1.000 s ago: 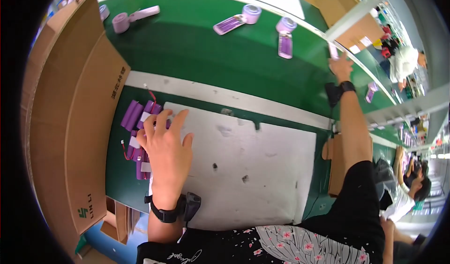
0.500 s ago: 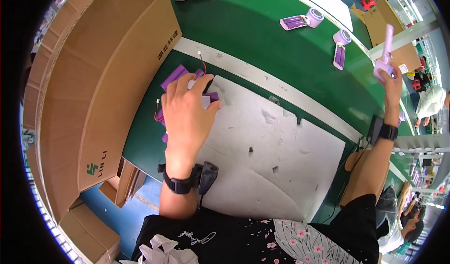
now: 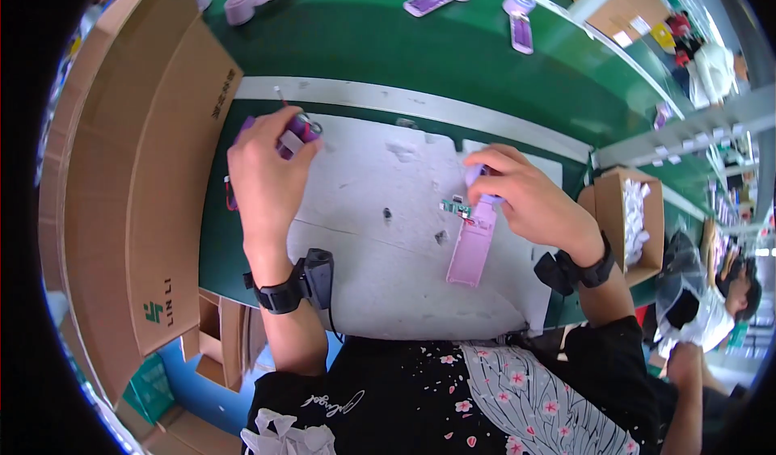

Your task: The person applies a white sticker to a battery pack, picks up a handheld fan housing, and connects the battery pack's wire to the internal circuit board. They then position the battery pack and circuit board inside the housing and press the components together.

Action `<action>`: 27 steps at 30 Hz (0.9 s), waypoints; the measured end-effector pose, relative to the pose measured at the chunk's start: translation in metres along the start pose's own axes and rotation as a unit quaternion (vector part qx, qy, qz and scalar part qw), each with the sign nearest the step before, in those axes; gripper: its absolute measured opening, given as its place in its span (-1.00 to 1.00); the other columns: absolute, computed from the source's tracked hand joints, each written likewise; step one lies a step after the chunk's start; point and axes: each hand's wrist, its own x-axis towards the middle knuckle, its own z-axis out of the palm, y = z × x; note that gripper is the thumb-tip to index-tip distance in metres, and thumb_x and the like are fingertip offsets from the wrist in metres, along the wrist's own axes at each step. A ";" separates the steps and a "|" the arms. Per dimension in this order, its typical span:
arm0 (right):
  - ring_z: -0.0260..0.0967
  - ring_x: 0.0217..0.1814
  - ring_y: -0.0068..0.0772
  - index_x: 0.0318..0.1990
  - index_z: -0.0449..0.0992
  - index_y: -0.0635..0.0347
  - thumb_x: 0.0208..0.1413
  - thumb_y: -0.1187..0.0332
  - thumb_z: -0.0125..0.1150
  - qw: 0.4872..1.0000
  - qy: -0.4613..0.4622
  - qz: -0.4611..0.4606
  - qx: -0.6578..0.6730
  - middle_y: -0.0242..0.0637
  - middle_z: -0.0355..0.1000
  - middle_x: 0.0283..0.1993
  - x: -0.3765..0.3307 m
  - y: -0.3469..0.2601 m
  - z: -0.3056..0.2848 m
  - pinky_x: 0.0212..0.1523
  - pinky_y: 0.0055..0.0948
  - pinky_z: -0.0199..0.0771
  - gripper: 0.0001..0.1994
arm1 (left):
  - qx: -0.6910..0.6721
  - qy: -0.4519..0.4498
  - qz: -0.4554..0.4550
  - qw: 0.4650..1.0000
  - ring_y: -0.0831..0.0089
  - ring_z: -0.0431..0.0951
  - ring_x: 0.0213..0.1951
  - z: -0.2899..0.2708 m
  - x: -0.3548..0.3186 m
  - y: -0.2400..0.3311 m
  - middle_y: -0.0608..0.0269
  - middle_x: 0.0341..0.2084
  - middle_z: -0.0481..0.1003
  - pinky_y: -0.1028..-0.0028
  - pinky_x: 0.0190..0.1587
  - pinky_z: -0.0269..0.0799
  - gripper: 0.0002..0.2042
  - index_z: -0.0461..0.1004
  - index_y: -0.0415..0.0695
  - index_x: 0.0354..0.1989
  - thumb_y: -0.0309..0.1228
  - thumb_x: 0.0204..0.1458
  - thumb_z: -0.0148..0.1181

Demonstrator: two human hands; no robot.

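Observation:
On the left, my left hand (image 3: 271,164) curls its fingers and thumb round a purple battery pack (image 3: 293,141) with a white label patch. Other purple batteries lie under and behind this hand, mostly hidden by it; a thin lead with a white plug (image 3: 279,93) sticks up beyond. My right hand (image 3: 525,196) grips the round head of a pale pink handheld fan. The fan's open handle (image 3: 471,249) points toward me over the white foam sheet (image 3: 380,269), its hollow showing. A small green circuit board (image 3: 455,207) hangs out on wires at its side.
Several pink fans, such as one with a purple battery in its handle (image 3: 521,31), lie on the green table beyond the white strip (image 3: 364,91). A tall cardboard box (image 3: 153,188) walls the left. A carton of white pieces (image 3: 634,225) stands at right.
My right hand has brought the pink fan from the far right down over the foam sheet. The left hand now has a battery pack between thumb and fingers. The view has shifted.

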 end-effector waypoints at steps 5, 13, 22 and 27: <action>0.21 0.19 0.02 -0.06 0.45 0.16 -0.18 0.68 0.16 0.980 0.198 -0.008 0.018 -0.08 0.24 0.12 -0.014 -0.017 0.020 0.17 -0.24 0.29 -0.57 | -0.297 0.053 0.021 0.953 0.45 0.51 -0.25 0.005 0.000 0.007 0.17 -0.25 0.52 0.47 -0.14 0.41 -0.62 0.46 -0.28 -0.10 -0.57 -0.16 0.37; 0.31 0.10 -0.08 0.21 0.20 0.23 -0.02 0.45 0.26 0.934 0.256 -0.035 0.247 -0.05 0.30 0.05 -0.006 -0.064 0.049 -0.01 -0.26 0.40 -0.41 | -0.455 -0.201 0.107 0.861 0.44 0.47 -0.18 -0.017 -0.035 0.059 0.21 -0.32 0.44 0.48 -0.08 0.37 -0.61 0.34 -0.20 -0.14 -0.35 -0.08 0.36; 0.46 -0.23 -0.46 0.21 0.26 0.25 0.12 0.33 0.24 0.836 0.228 -0.090 0.491 -0.18 0.50 -0.21 -0.016 -0.055 0.042 -0.26 -0.43 0.45 -0.48 | -0.501 -0.206 -0.054 0.839 0.47 0.52 -0.33 0.016 -0.028 0.051 0.24 -0.37 0.44 0.49 -0.32 0.51 -0.70 0.34 -0.21 -0.19 -0.25 0.08 0.23; 0.43 -0.24 -0.51 0.09 0.42 0.26 0.16 0.30 0.20 0.799 0.212 -0.056 0.561 -0.20 0.50 -0.26 -0.001 -0.036 0.058 -0.26 -0.48 0.42 -0.62 | -0.543 -0.289 -0.116 0.779 0.47 0.53 -0.41 0.027 -0.035 0.045 0.22 -0.38 0.47 0.56 -0.48 0.54 -0.76 0.36 -0.24 -0.22 -0.30 0.16 0.13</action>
